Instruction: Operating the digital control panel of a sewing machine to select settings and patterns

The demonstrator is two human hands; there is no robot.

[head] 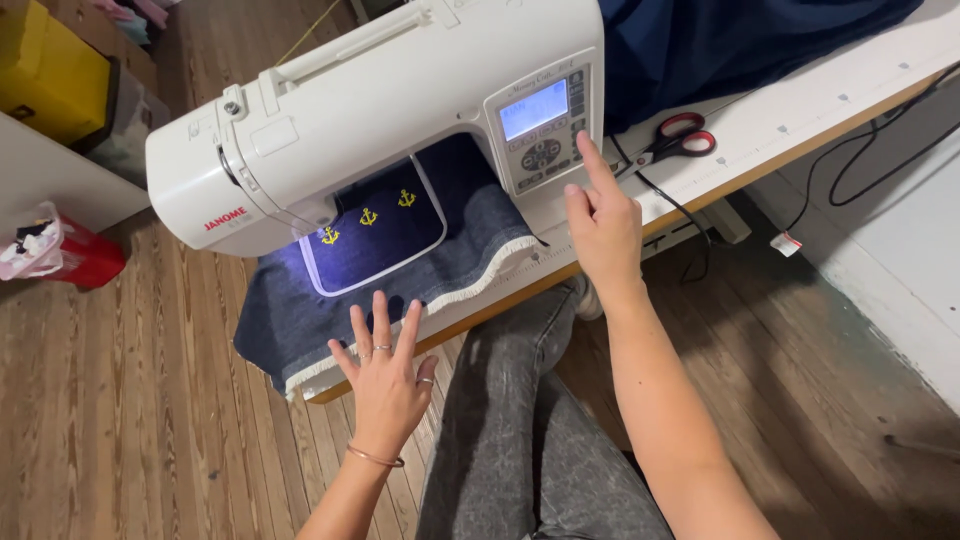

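A white embroidery sewing machine (pixel 380 110) stands on a white table (pixel 800 110). Dark denim cloth (pixel 480 225) with a frayed white edge lies under it, clamped in a white hoop (pixel 325 285) that shows three yellow stitched anchors (pixel 368 216). My left hand (pixel 385 375) is flat and spread, fingertips on the denim's near edge. My right hand (pixel 600 215) points its index finger up at the machine's button panel (pixel 543 155), just below the lit screen (pixel 533 108); the other fingers are curled.
Red-handled scissors (pixel 678 140) lie on the table right of the machine, beside dark blue fabric (pixel 720 40). Black cables (pixel 870 160) hang off the table's right edge. A red container (pixel 85 255) and a yellow box (pixel 45 65) sit on the wooden floor at left. My grey-trousered knees are below.
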